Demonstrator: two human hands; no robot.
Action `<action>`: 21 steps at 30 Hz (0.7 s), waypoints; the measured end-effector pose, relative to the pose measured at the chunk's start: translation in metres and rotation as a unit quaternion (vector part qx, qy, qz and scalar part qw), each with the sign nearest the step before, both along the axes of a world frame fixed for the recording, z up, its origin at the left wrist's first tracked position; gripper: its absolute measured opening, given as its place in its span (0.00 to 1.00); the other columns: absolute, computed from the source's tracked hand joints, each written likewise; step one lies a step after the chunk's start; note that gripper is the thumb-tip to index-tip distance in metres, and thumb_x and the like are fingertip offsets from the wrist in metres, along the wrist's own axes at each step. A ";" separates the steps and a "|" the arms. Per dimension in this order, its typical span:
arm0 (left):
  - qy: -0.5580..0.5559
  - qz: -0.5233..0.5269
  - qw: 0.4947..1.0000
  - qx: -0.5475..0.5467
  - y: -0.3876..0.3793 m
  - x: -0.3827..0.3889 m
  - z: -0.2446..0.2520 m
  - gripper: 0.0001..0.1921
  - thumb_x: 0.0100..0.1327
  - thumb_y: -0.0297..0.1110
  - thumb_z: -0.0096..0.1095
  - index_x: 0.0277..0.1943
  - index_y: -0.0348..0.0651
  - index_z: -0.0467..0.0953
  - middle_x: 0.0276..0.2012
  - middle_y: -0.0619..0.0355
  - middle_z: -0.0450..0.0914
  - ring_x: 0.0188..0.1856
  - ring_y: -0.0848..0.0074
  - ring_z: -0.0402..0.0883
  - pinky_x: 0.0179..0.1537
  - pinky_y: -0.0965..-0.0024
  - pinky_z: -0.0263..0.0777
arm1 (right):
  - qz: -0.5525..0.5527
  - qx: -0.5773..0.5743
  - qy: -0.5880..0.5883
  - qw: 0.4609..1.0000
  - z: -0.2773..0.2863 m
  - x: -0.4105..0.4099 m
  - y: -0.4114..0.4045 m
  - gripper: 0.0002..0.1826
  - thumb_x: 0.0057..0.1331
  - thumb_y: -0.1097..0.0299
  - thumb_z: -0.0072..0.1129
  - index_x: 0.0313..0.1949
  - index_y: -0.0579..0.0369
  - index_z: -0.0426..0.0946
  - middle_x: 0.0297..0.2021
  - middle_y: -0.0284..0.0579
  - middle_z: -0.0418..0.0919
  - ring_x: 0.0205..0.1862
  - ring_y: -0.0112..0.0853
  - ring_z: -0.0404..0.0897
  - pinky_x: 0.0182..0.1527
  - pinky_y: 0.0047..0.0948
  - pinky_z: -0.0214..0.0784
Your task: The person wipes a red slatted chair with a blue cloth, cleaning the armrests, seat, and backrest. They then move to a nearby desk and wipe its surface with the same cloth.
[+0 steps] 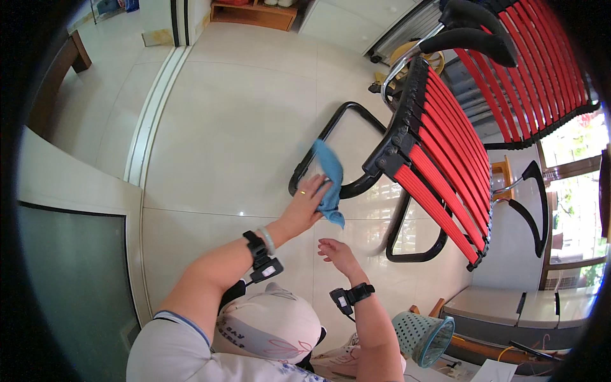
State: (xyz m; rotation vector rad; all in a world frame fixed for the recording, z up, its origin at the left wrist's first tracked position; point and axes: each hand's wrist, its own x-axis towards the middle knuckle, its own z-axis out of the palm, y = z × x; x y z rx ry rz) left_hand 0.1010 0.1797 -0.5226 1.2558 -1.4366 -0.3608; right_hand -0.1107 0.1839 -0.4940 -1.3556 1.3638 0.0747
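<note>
A blue cloth (329,174) is in my left hand (305,203), held against the black tubular base (305,167) of a chair; the cloth is partly blurred. The chair has a seat of red elastic straps (448,167) on a black frame and black armrests. My right hand (338,253) is below and to the right of the left one, over the tiled floor, with its fingers loosely curled and nothing seen in them. Both wrists wear black strapped devices.
A teal perforated basket (415,332) stands at the lower right near a white cabinet (487,305). A door with a glass panel (76,267) is at the left, beside a floor track (152,124). A wooden shelf (258,16) stands at the top.
</note>
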 end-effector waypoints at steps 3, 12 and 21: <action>-0.020 0.010 1.000 0.018 -0.014 -0.008 -0.019 0.35 0.47 0.17 0.63 0.62 0.33 0.63 0.66 0.46 0.60 0.68 0.50 0.58 0.68 0.56 0.55 | -0.002 0.009 0.006 1.000 -0.001 -0.002 0.001 0.19 0.68 0.65 0.53 0.57 0.56 0.73 0.44 0.41 0.80 0.44 0.28 0.81 0.43 0.27 0.74; -0.174 0.075 0.956 0.222 -0.008 0.027 -0.121 0.32 0.51 0.21 0.60 0.63 0.39 0.65 0.65 0.50 0.62 0.66 0.55 0.61 0.63 0.56 0.60 | 0.002 0.036 0.008 0.999 -0.009 -0.012 0.004 0.21 0.71 0.63 0.52 0.59 0.59 0.70 0.50 0.46 0.78 0.49 0.31 0.80 0.48 0.30 0.74; -0.193 0.141 0.955 0.176 -0.129 0.094 -0.049 0.27 0.56 0.21 0.54 0.61 0.46 0.67 0.48 0.50 0.72 0.52 0.58 0.71 0.49 0.56 0.68 | -0.018 0.032 0.000 0.999 -0.031 -0.028 0.011 0.18 0.70 0.65 0.53 0.57 0.55 0.73 0.44 0.40 0.80 0.44 0.26 0.80 0.43 0.26 0.74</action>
